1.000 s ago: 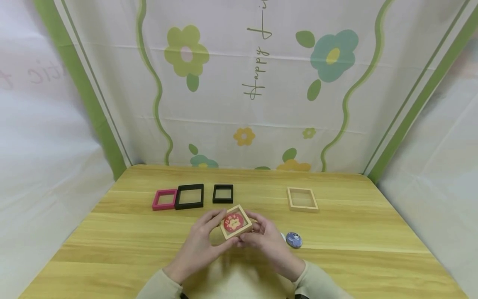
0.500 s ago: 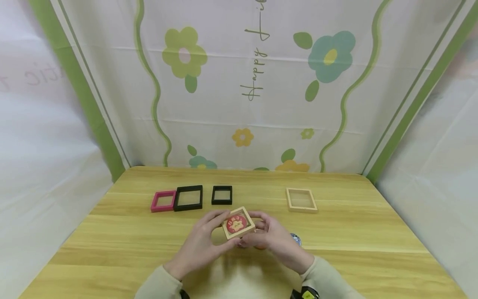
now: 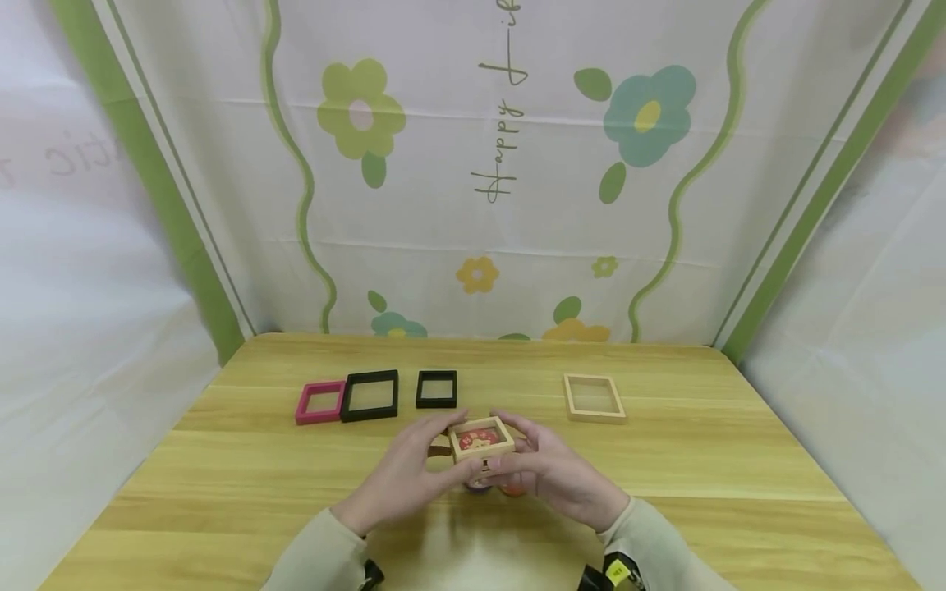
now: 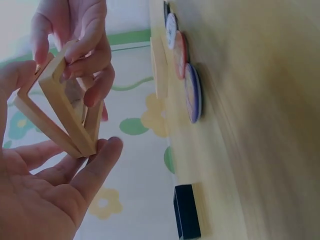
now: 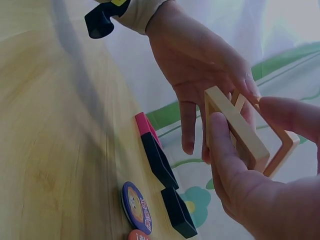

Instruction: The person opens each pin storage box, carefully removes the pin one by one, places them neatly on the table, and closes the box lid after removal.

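Both hands hold a pale wooden-coloured display frame [image 3: 493, 451] above the table, with a red round badge [image 3: 479, 438] showing a star under its clear film. The left hand [image 3: 402, 474] grips its left side, thumb at the near edge and fingers at the far edge. On the right side, the right hand [image 3: 565, 478] grips it, its thumb also at the near edge. The wrist views show the frame's two halves [image 4: 62, 107] parted in a narrow V, joined at one end. A blue-rimmed badge [image 5: 136, 207] and an orange badge [image 5: 138, 235] lie on the table below the hands.
A pink frame [image 3: 302, 407], a larger black frame [image 3: 346, 400] and a small black frame [image 3: 437, 403] lie at the back left of the table [image 3: 222, 492]. Another pale frame [image 3: 595, 418] lies at the back right. A white badge [image 4: 171, 31] lies beyond the orange one.
The held frame has tipped flatter and moved slightly right, and a gap now shows along its near edge. The right thumb has come to that edge. The head view has shifted slightly.
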### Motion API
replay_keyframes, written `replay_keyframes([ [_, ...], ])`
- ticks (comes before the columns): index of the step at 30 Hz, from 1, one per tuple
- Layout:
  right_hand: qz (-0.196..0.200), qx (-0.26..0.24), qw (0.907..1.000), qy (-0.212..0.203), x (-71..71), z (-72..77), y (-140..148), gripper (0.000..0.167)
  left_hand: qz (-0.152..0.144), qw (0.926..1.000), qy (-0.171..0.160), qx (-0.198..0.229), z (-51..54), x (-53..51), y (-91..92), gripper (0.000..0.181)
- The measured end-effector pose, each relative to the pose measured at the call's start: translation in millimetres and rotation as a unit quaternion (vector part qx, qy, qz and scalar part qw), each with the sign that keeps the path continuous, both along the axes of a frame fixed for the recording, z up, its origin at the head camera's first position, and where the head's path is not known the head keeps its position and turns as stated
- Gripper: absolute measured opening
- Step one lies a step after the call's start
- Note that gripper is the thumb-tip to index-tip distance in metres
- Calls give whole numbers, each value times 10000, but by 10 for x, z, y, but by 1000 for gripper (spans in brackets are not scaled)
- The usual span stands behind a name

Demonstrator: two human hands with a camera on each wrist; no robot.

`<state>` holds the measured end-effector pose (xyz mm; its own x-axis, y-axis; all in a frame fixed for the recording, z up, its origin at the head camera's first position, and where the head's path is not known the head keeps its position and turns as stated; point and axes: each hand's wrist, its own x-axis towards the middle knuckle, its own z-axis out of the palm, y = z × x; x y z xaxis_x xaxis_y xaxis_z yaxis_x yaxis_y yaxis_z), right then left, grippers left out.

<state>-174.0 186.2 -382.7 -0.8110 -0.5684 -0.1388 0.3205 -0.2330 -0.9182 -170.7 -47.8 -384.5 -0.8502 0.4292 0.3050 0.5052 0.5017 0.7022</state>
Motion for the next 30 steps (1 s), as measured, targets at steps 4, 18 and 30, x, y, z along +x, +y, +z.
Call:
replay_keyframes([
  [4,87,-200,9997,-93,-9,4,7,82,-106,9994,-304,106,8,-36,36,76],
  [18,71,-562,9978,-345,1,72,29,64,-381,9975,-384,449,-2,-104,154,80],
  [30,26,-347,9994,-91,-28,66,54,43,-584,9957,-447,556,-13,-98,227,78],
])
